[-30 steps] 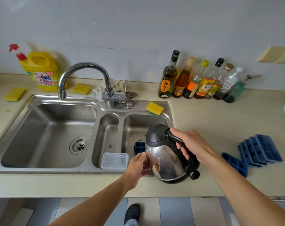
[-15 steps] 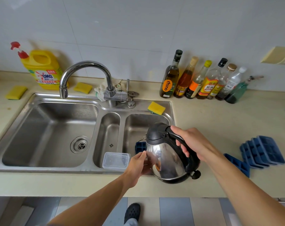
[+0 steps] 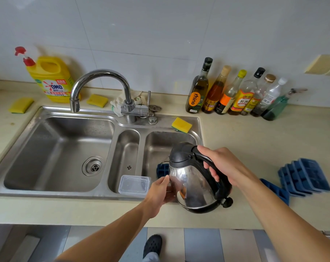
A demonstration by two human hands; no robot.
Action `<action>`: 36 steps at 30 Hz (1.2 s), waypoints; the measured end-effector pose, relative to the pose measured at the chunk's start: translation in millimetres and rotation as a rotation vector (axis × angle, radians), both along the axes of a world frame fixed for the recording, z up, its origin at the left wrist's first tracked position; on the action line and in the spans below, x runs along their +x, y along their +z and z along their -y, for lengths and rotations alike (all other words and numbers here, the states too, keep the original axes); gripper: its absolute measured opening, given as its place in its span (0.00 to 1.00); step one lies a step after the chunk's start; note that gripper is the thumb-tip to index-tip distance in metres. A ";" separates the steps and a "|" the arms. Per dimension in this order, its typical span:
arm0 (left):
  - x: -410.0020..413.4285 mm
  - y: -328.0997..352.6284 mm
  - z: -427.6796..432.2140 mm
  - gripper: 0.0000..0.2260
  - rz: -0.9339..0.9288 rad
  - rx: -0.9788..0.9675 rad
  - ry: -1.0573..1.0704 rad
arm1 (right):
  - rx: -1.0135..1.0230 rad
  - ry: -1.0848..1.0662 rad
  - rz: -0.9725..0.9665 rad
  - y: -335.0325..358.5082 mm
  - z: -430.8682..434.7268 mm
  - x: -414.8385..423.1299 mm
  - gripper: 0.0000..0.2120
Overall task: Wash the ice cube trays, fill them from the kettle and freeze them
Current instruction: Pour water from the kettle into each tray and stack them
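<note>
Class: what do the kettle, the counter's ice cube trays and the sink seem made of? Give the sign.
Kettle: polished steel body, mirror-like reflections; matte black lid and handle, likely plastic. Ice cube trays: dull blue, probably plastic or silicone. Sink: brushed stainless steel, soft streaky sheen.
</note>
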State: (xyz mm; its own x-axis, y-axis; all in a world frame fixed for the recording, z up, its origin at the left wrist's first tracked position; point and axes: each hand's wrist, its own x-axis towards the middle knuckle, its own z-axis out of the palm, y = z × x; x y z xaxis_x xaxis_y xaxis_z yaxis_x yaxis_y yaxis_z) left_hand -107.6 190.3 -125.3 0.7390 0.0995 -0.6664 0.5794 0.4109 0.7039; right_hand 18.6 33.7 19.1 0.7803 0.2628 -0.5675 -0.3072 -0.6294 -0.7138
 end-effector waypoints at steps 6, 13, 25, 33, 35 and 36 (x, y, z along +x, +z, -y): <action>0.8 -2.1 4.2 0.18 -0.018 0.018 0.013 | 0.003 0.009 0.008 1.7 3.6 -2.1 0.28; 0.5 -1.7 7.8 0.17 -0.035 0.038 0.028 | 0.003 0.007 0.010 2.7 6.9 -1.6 0.28; -1.1 2.5 12.2 0.18 -0.028 0.041 0.022 | 0.001 0.012 -0.002 5.3 12.6 -0.9 0.28; -3.9 3.8 13.2 0.18 -0.051 0.033 0.056 | 0.006 0.031 -0.006 5.3 14.8 0.4 0.29; -5.2 5.6 13.6 0.18 -0.036 0.038 0.048 | 0.006 0.040 -0.004 5.6 14.7 0.8 0.29; -6.2 6.6 13.5 0.17 -0.035 0.039 0.052 | 0.004 0.044 -0.005 6.0 14.3 0.8 0.29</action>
State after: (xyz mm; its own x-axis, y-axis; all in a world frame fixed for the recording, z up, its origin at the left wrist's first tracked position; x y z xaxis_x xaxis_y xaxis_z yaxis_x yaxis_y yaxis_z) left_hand -113.8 176.9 -118.6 0.7081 0.1638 -0.6868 0.5829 0.4134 0.6995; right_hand 19.5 19.4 25.0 0.7654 0.2991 -0.5698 -0.2824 -0.6395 -0.7150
